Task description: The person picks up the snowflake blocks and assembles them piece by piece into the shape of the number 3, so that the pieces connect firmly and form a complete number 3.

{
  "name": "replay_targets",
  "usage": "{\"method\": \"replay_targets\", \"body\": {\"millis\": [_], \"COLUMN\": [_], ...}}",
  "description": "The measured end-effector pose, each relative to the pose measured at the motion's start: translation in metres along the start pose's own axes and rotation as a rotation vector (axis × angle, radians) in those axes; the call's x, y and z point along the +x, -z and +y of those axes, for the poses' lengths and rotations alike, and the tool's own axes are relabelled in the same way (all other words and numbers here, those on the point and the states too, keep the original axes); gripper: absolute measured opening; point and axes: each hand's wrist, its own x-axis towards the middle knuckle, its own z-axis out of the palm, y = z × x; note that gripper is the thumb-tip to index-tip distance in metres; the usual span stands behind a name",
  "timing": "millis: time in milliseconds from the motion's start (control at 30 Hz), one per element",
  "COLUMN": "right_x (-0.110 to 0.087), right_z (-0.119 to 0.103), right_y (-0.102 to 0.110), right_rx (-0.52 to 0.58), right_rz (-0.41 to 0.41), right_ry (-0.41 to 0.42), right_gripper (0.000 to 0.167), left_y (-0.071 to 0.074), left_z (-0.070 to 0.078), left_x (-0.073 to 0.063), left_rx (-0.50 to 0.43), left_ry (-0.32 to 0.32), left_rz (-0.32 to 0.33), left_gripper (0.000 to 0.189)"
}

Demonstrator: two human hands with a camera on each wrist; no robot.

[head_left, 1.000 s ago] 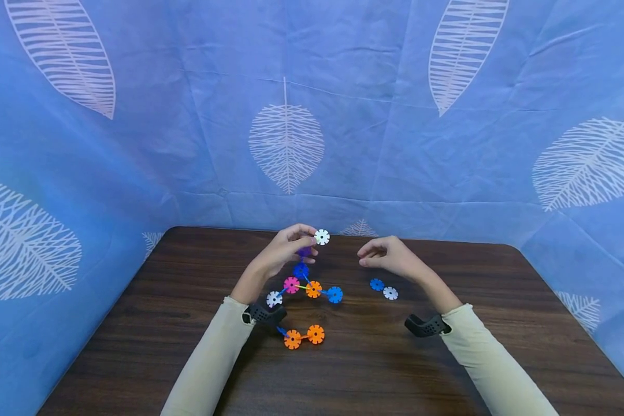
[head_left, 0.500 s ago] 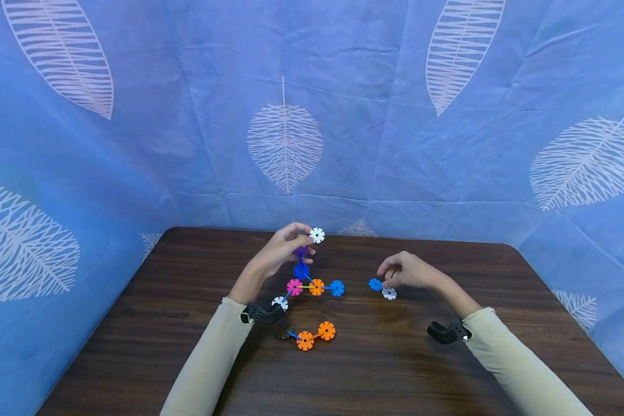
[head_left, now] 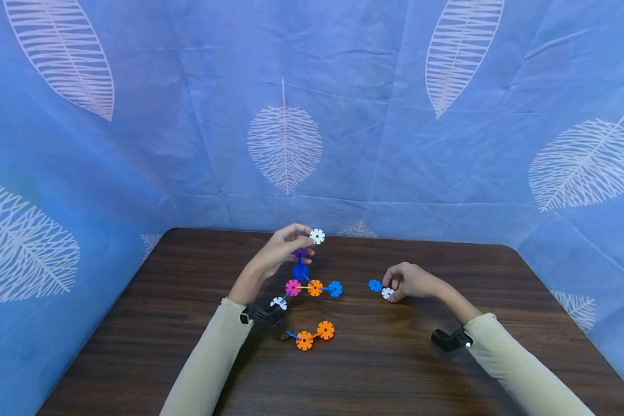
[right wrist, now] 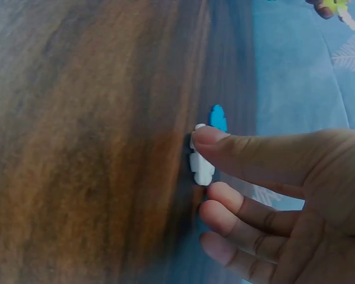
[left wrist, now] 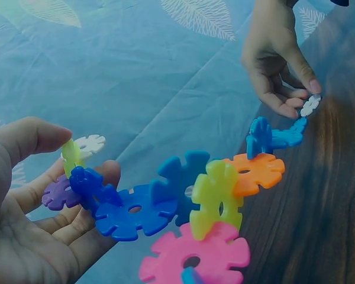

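My left hand (head_left: 279,252) holds up a linked chain of plastic snowflake discs, pinching a yellow-green disc (left wrist: 72,158) near its top. A white disc (head_left: 317,236) juts from that end. Below hang a purple disc (left wrist: 62,192), dark blue discs (left wrist: 136,212), a pink disc (left wrist: 192,254), and an orange disc (left wrist: 254,171) leading to a light blue disc (head_left: 335,289). Over the table at the right, my right hand (head_left: 415,281) pinches a loose white disc (right wrist: 202,163) between thumb and fingers. A loose blue disc (head_left: 375,285) lies right beside it.
Lower parts of the chain, another white disc (head_left: 278,303) and two orange discs (head_left: 304,341), show near my left wrist band (head_left: 262,315), which partly hides them. The dark wooden table (head_left: 374,370) ends at a blue leaf-patterned cloth (head_left: 364,144).
My right hand has moved right and down to the loose white disc and now grips it. The left hand shifted slightly left, and the chain's lower orange discs swung right.
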Motion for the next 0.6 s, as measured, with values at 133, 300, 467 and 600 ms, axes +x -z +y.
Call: {"method": "replay_targets", "body": {"millis": [133,300,467,600], "right_x": [-0.0009,-0.0014,0.001,0.0025], "right_z": [0.001,-0.0002,-0.0008,-0.0027], "right_y": [-0.0029,-0.004,-0.0041,-0.0043], "right_rx": [-0.006,0.002,0.019,0.065], "right_rz": [0.021,0.037,0.038,0.014], "right_ry": [0.005,0.001,0.016,0.032], "right_gripper": [0.022,0.021,0.024,0.021], "left_y": [0.0,0.0005,0.0014,0.0006], "left_z": [-0.0004,-0.0013,-0.0011,-0.0001], "left_x": [-0.0004,0.0004,0.0006,0.0001], "left_rx": [-0.004,-0.003,0.001,0.001], "left_ry": [-0.005,-0.009,-0.007,0.004], "left_rz": [-0.003,-0.005,0.0,0.004], "left_gripper": [0.031,0.031,0.031,0.029]}}
